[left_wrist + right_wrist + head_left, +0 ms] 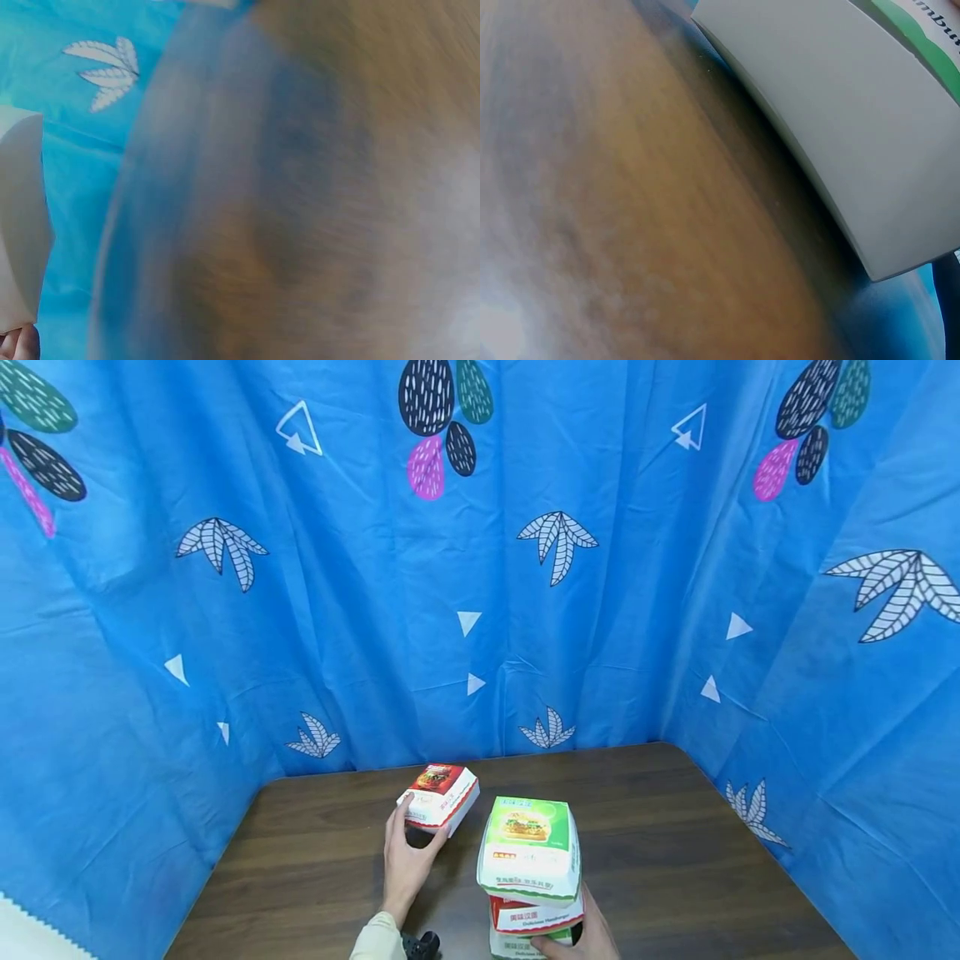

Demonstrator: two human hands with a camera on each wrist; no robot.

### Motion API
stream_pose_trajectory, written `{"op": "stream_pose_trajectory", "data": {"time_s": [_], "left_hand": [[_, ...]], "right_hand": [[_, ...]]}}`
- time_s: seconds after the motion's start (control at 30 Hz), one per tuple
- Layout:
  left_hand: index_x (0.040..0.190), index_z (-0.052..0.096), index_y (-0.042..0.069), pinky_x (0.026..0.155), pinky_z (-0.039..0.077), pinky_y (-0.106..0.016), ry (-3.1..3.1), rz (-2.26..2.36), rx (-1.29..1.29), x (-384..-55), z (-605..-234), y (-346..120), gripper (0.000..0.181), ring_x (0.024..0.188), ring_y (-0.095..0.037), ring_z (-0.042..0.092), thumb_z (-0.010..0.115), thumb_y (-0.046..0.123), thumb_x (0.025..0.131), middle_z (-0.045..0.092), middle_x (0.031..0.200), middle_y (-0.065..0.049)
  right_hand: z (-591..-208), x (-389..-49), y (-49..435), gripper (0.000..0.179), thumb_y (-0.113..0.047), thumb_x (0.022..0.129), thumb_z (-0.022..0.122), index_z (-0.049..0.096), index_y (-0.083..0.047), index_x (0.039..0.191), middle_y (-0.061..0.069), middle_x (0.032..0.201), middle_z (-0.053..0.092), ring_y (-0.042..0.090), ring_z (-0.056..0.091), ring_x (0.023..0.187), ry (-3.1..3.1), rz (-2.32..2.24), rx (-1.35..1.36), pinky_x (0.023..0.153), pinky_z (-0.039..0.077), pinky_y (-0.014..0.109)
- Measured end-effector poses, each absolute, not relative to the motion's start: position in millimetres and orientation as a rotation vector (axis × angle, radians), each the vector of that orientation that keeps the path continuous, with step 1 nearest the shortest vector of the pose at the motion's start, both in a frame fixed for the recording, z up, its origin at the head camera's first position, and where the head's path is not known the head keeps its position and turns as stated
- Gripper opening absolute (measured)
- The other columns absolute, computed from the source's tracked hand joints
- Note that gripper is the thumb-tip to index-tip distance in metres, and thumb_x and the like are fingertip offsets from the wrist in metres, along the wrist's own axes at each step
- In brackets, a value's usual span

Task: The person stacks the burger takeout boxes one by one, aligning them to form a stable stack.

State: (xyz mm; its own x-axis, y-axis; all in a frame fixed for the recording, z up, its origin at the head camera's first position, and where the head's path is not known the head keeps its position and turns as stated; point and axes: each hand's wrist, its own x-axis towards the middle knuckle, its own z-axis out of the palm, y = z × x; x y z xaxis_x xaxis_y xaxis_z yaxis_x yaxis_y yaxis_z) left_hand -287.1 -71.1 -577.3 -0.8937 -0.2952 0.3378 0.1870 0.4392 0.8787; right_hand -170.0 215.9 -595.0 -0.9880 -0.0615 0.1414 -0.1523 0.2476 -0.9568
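My left hand [407, 864] grips a red-and-white hamburger box [454, 802] toward the back of the table, thumb on its near right and fingers on its left. In the left wrist view, this box's pale side [21, 217] shows at the left edge with fingertips [28, 343] under it. Closer to me stand three stacked boxes: a green-topped hamburger box [527, 852] uppermost, a red one [536, 917] in the middle and a green one [513, 946] lowest. My right hand [588, 935] holds the lowest box, thumb across its front. Its plain white side [832, 135] fills the upper right wrist view.
A dark wooden table [675, 852] lies under the boxes. Blue patterned curtains [352, 610] hang behind it and along both sides. Black gear [422, 945] is strapped near the left wrist.
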Motion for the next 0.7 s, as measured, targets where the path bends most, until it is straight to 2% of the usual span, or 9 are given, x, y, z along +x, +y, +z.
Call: {"op": "stream_pose_trajectory", "data": {"time_s": [0.13,0.43,0.7], "left_hand": [[0.154,0.044,0.025,0.110,0.042,-0.063,-2.242,-1.499,0.058,-285,-559,-70,0.088,0.137,-0.037,0.045,0.089,0.041,0.080,0.043,0.156,-0.014],[0.156,0.041,0.031,0.106,0.045,-0.055,-2.169,-1.513,-0.140,-276,-527,-70,0.083,0.128,-0.025,0.052,0.083,0.036,0.085,0.048,0.154,-0.005],[0.157,0.038,0.035,0.104,0.045,-0.052,-2.139,-1.529,-0.290,-265,-501,-66,0.082,0.131,-0.019,0.048,0.077,0.035,0.085,0.041,0.160,0.001]], "right_hand": [[-595,-169,216,0.078,-0.015,0.075,0.092,0.048,-0.012,0.139,0.000,0.115,0.070,0.005,0.067,0.099,-2.419,1.842,0.196,0.084,0.053,0.027],[-595,-169,214,0.076,-0.015,0.076,0.091,0.048,-0.012,0.138,0.000,0.114,0.071,0.007,0.068,0.098,-2.400,1.868,0.191,0.083,0.054,0.027],[-594,-169,216,0.076,-0.016,0.079,0.089,0.045,-0.007,0.140,0.006,0.116,0.069,0.007,0.068,0.100,-2.438,1.923,0.201,0.082,0.055,0.027]]}}
